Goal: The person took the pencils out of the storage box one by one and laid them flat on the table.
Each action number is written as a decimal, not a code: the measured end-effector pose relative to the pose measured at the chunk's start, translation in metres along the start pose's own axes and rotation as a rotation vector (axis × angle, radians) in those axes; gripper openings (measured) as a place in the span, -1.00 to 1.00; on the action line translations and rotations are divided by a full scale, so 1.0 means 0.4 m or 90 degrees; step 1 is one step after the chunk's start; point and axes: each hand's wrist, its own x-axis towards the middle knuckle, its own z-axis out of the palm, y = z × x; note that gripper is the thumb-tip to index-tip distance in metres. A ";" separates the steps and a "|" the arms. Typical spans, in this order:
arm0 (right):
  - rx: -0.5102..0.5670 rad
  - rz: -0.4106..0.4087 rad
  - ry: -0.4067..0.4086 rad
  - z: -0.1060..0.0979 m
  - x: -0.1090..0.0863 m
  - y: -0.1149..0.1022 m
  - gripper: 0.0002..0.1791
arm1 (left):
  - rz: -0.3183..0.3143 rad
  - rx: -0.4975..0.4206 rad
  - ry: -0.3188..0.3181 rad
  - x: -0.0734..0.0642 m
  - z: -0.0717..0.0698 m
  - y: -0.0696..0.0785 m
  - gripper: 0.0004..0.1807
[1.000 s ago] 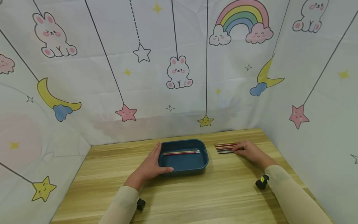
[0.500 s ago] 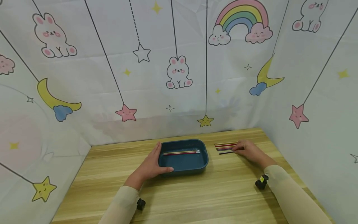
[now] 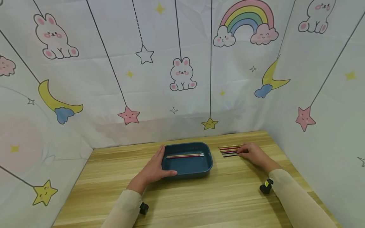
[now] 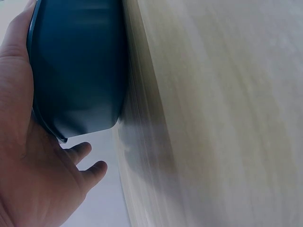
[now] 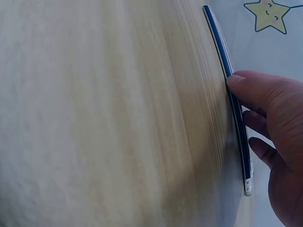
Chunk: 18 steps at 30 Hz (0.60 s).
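A dark blue rectangular tray [image 3: 188, 168] sits on the wooden table, with a few thin pencils [image 3: 182, 156] lying lengthwise inside it. My left hand [image 3: 154, 168] holds its left end, thumb over the near rim and fingers around the far-left corner. The left wrist view shows the tray's outer wall beside the palm. To the right of the tray, my right hand [image 3: 253, 154] pinches a dark blue pencil [image 5: 218, 45] with a white eraser end. Just behind that pencil lies a row of several coloured pencils [image 3: 229, 148], their right ends hidden by the hand.
The wooden table [image 3: 196, 202] ends at a white cloth backdrop [image 3: 159, 95] printed with rabbits, stars and moons. Cloth walls also rise on both sides. A small black camera sits at each wrist, below the cream sleeves [image 3: 296, 193].
The dark blue pencil has shifted slightly right and toward me, opening a small gap from the row. My left hand and the tray stay in place.
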 end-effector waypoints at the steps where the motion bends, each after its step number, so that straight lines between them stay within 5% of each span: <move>1: 0.002 0.004 0.001 0.000 0.000 -0.002 -0.86 | -0.001 0.001 0.000 0.000 0.000 0.000 0.55; 18: 0.107 0.069 0.002 -0.003 0.008 -0.065 -0.79 | 0.008 -0.006 0.007 -0.002 0.000 0.005 0.52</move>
